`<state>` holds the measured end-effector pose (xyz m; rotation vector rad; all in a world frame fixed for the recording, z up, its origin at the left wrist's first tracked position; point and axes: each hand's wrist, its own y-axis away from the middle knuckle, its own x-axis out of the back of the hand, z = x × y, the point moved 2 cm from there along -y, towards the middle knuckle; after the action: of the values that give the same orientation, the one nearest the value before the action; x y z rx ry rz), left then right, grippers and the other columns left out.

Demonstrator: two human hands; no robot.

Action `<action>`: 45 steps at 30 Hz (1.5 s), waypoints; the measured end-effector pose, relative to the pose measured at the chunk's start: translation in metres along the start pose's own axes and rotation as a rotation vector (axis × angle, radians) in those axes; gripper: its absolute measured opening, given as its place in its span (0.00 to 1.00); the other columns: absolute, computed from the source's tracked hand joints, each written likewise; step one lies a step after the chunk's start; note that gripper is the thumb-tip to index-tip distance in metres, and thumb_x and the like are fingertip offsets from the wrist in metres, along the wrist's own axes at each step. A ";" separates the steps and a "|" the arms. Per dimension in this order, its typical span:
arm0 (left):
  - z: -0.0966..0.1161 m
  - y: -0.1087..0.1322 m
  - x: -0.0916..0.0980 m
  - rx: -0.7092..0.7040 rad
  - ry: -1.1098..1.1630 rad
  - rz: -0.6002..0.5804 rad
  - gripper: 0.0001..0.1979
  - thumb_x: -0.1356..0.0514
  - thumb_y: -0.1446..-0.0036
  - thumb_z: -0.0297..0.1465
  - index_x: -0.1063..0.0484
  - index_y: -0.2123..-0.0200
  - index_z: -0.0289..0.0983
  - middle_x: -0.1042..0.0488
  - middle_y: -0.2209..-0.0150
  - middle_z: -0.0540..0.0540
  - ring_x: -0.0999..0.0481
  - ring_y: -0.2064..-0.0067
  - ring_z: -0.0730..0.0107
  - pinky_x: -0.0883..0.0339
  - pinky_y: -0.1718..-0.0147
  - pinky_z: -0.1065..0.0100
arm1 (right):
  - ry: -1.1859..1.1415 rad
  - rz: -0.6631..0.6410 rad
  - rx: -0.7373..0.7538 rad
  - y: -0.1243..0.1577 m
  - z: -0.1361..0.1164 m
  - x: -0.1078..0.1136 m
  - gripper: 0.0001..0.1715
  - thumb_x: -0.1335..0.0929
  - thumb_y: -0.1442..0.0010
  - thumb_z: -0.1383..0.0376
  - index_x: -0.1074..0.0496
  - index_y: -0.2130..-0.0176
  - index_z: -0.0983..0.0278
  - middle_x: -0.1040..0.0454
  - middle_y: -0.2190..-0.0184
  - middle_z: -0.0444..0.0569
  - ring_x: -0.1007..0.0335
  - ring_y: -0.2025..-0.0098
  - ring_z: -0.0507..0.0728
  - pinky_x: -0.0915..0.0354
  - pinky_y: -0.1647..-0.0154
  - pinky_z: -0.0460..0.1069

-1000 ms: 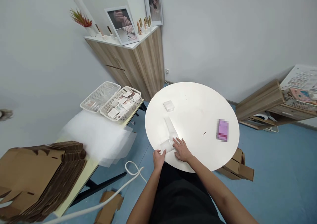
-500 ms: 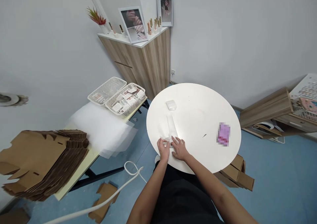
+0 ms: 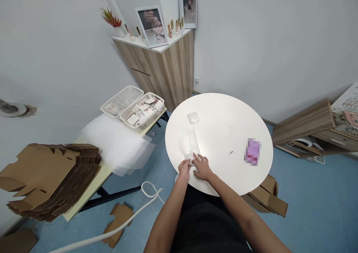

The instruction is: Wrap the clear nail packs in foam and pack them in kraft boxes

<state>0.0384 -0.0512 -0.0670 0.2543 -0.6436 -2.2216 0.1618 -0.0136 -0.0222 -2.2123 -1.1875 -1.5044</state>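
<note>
A clear plastic sheet (image 3: 192, 145), folded or partly formed, lies on the white round table (image 3: 223, 122) near its edge by my body. My left hand (image 3: 184, 170) pinches the near end of the plastic with its fingers. My right hand (image 3: 202, 167) is just beside it, with spread fingertips on the same end. A small clear plastic box (image 3: 193, 117) stands farther along the tabletop. To the right of my hands lies a pink package (image 3: 253, 152), blurred in the picture.
On the left, a yellow table holds two white mesh baskets (image 3: 142, 115) of small packets, translucent sheets (image 3: 114, 145) and a stack of flat cardboard blanks (image 3: 53, 182). Cardboard pieces (image 3: 267, 195) lie by the round table. A white cable (image 3: 125, 223) crosses the floor.
My left hand has moved from the table edge onto the plastic, next to my right hand. The view has turned slightly, shifting the room in the frame.
</note>
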 end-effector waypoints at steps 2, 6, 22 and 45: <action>0.008 0.000 -0.003 -0.063 -0.044 -0.058 0.09 0.35 0.52 0.35 0.29 0.72 0.38 0.28 0.71 0.47 0.25 0.67 0.64 0.28 0.63 0.60 | -0.006 -0.009 0.004 -0.001 0.001 0.000 0.31 0.35 0.46 0.61 0.39 0.43 0.59 0.60 0.29 0.49 0.63 0.31 0.69 0.61 0.37 0.69; 0.023 0.001 -0.004 -0.398 -0.305 -0.186 0.05 0.39 0.47 0.34 0.28 0.68 0.39 0.26 0.60 0.44 0.27 0.53 0.58 0.33 0.50 0.54 | -0.060 -0.011 0.023 -0.003 0.007 -0.001 0.38 0.34 0.47 0.63 0.42 0.38 0.60 0.55 0.30 0.52 0.61 0.31 0.69 0.61 0.36 0.70; 0.042 -0.022 0.002 -0.913 -0.627 -0.739 0.31 0.33 0.55 0.32 0.35 0.45 0.41 0.28 0.49 0.39 0.27 0.47 0.54 0.33 0.46 0.54 | -0.059 0.229 0.205 -0.006 0.020 -0.006 0.33 0.42 0.40 0.74 0.46 0.37 0.69 0.43 0.36 0.63 0.49 0.34 0.63 0.39 0.39 0.62; 0.077 -0.037 0.010 -0.837 -0.893 -0.674 0.27 0.45 0.46 0.26 0.36 0.41 0.41 0.39 0.36 0.40 0.43 0.34 0.52 0.54 0.35 0.47 | -0.001 -0.135 -0.271 -0.144 0.032 0.064 0.16 0.27 0.46 0.61 0.26 0.57 0.62 0.30 0.55 0.54 0.29 0.57 0.59 0.34 0.57 0.51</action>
<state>-0.0207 -0.0101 -0.0207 -1.1475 0.0375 -2.9981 0.0905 0.1305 -0.0182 -2.3393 -1.2185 -1.8152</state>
